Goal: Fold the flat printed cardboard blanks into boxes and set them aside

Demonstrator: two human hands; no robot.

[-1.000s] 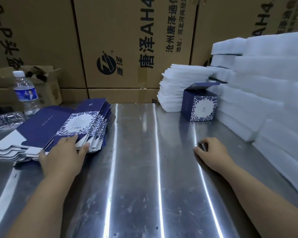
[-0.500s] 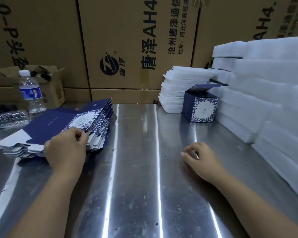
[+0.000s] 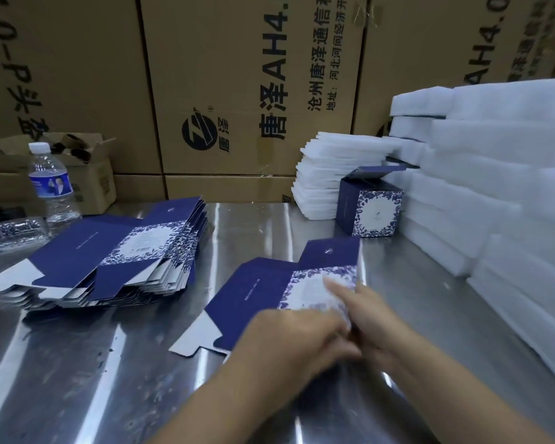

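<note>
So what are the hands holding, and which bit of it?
One flat blue blank, at its near flowery end. Left hand and right hand both touch it there; blur hides whether the fingers pinch it.

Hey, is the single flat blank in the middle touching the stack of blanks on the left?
Apart. The head view shows a strip of bare metal table between the single blank and the stack of blanks.

A steel table (image 3: 141,363) lies under the left hand (image 3: 289,344) and right hand (image 3: 378,322); far left of the left hand, 1 water bottle (image 3: 50,184) stands upright beside a small open carton (image 3: 90,177); beyond both hands, tall printed cartons (image 3: 237,75) form a wall; white foam stacks (image 3: 494,187) rise right of the right hand.
</note>
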